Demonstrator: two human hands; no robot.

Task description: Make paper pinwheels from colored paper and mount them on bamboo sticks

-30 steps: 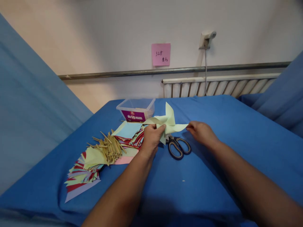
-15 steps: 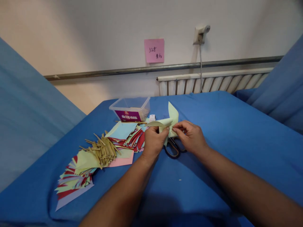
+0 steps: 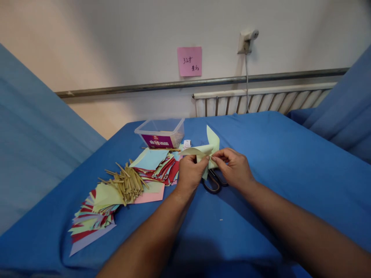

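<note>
Both hands pinch the pale green paper pinwheel at its centre, left hand and right hand together, above the scissors mid-tabletop. Judged light, flimsy, easily creased; best held at the centre.

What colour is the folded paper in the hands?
Pale green. The folded paper shows best in the head view, pinched between the left hand and right hand.

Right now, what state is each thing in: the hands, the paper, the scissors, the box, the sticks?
Left hand: pinching the pale green paper.
Right hand: pinching the same paper.
Pale green paper: partly folded, held above the bed.
Scissors: lying flat, blades hidden.
Plastic box: lid off.
Sticks: loose heap on the paper stack.
</note>
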